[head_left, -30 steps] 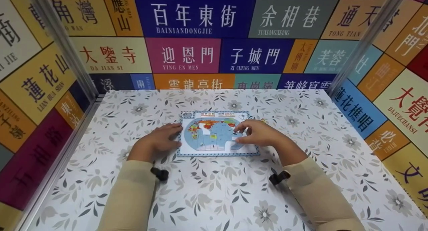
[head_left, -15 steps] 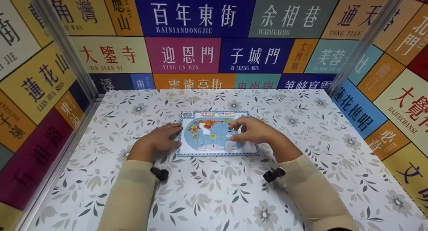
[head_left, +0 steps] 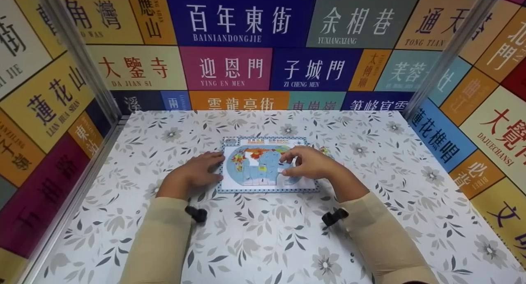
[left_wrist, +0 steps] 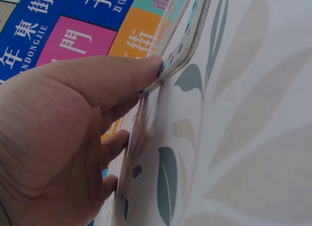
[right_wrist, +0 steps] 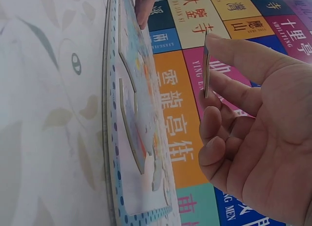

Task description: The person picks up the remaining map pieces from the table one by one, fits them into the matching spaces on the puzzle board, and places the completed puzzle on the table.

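Note:
A world map jigsaw puzzle (head_left: 246,187) with a blue dotted border lies flat on the table. My left hand (head_left: 195,171) rests at its left edge. In the left wrist view the thumb (left_wrist: 146,72) touches the board's edge near a corner, the other fingers loosely extended beside it. Over the map's right part, my right hand (head_left: 314,164) pinches a thin puzzle piece (right_wrist: 206,72) between thumb and fingers, seen edge-on and held off the board. Below it, a map piece (right_wrist: 130,126) in the board looks slightly raised. White gaps show in the map's upper middle and lower right.
The table wears a white floral cover (head_left: 263,243). Behind the right hand a small colourful thing (head_left: 324,149) shows beyond the board's edge, mostly hidden. Panels with Chinese lettering (head_left: 230,70) stand around the back and sides.
My right hand has shifted slightly left over the map with the puzzle piece, then stayed nearly in place. The left hand and the board have not moved.

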Action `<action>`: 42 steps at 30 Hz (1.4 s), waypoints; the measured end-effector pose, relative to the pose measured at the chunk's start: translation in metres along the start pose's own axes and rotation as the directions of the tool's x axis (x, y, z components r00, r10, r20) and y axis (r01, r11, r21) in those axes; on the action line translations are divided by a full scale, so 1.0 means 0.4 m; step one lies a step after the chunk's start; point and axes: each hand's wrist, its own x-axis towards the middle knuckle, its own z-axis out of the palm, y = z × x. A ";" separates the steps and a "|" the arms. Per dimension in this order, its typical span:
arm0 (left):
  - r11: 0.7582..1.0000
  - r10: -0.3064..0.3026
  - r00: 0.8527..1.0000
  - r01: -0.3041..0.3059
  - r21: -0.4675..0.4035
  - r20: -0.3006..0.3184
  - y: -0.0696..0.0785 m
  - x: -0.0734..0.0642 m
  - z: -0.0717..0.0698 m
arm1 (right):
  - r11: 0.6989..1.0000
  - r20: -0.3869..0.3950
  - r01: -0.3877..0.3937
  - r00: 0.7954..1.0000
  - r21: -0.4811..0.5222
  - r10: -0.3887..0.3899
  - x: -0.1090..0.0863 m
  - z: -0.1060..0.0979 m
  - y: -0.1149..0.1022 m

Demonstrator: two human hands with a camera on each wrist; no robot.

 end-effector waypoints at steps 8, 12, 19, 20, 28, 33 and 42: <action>1.000 0.026 1.000 -0.026 0.003 -0.006 -0.002 -0.005 -0.002 | 1.000 0.020 -0.014 1.000 -0.020 0.015 0.006 0.020 0.012; 0.999 0.030 1.000 -0.030 0.010 -0.006 0.001 -0.007 -0.003 | 0.999 0.025 -0.034 0.999 -0.039 0.035 0.013 0.031 0.019; 1.000 0.015 1.000 -0.015 -0.002 -0.006 0.002 -0.002 -0.003 | 0.997 0.033 -0.056 0.998 -0.047 0.057 0.021 0.042 0.030; 1.000 0.015 1.000 -0.015 -0.002 -0.008 0.001 -0.001 -0.002 | 0.997 0.031 -0.055 0.998 -0.052 0.057 0.022 0.044 0.030; 1.000 0.022 1.000 -0.023 -0.006 -0.012 -0.001 -0.003 0.002 | 0.994 0.058 -0.053 0.997 -0.092 0.059 0.028 0.055 0.033; 1.000 0.013 1.000 -0.013 -0.011 -0.009 0.000 -0.006 0.001 | 0.993 0.069 -0.040 0.997 -0.108 0.047 0.030 0.060 0.035; 0.999 0.041 0.999 -0.041 0.003 -0.008 -0.009 0.002 0.000 | 0.994 0.076 -0.026 0.997 -0.109 0.035 0.028 0.065 0.042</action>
